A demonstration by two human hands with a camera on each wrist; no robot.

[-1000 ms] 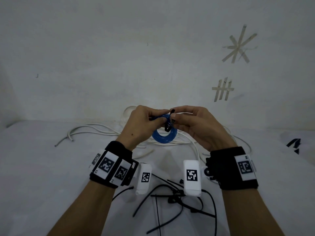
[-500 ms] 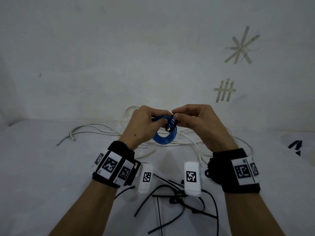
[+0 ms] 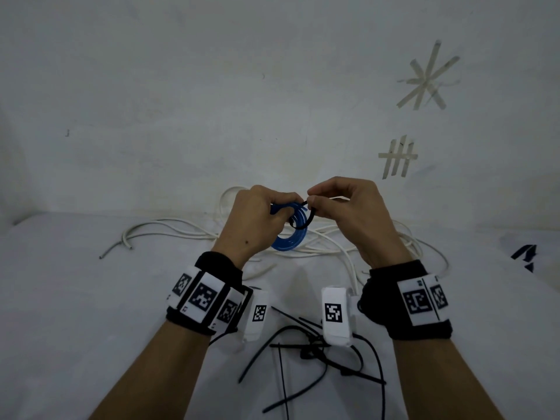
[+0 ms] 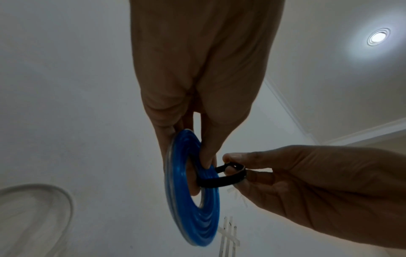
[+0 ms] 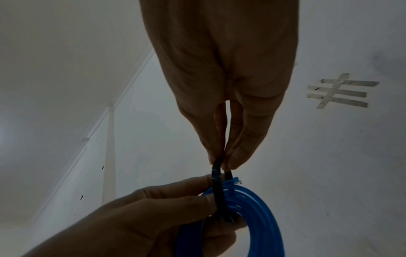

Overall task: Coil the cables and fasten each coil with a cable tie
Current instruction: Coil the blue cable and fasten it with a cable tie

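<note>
Coil: flat blue plastic cable coil (image 3: 292, 234) is held up in the air above the tabletop, between both hands, near the back wall.
Left grip: left hand (image 3: 257, 221) is closed on the coil's upper rim, thumb and fingers pinching it.
Right grip: right hand (image 3: 353, 216) is closed on a black plastic cable tie (image 3: 304, 221), which is looped round the coil's band and pinched at its end by thumb and forefinger.
Open room: bare white tabletop (image 3: 75, 298) is seen to the left and to the right of the hands; its back edge meets the wall just behind them.
Clutter: loose white cables (image 3: 181, 230) lie spread under and behind the hands; spare black cable ties (image 3: 303, 350) lie scattered nearer the body.
Left wrist view: the tie's open loop (image 4: 222, 177) is shown standing out sideways from the coil's inner hole, with a lit round ceiling lamp (image 4: 378, 36) above.
Right wrist view: the coil's cut end (image 5: 236, 181) is shown just beside the tie.
Room: grey-white wall (image 3: 212, 101) bears strips of tape (image 3: 427, 77).
</note>
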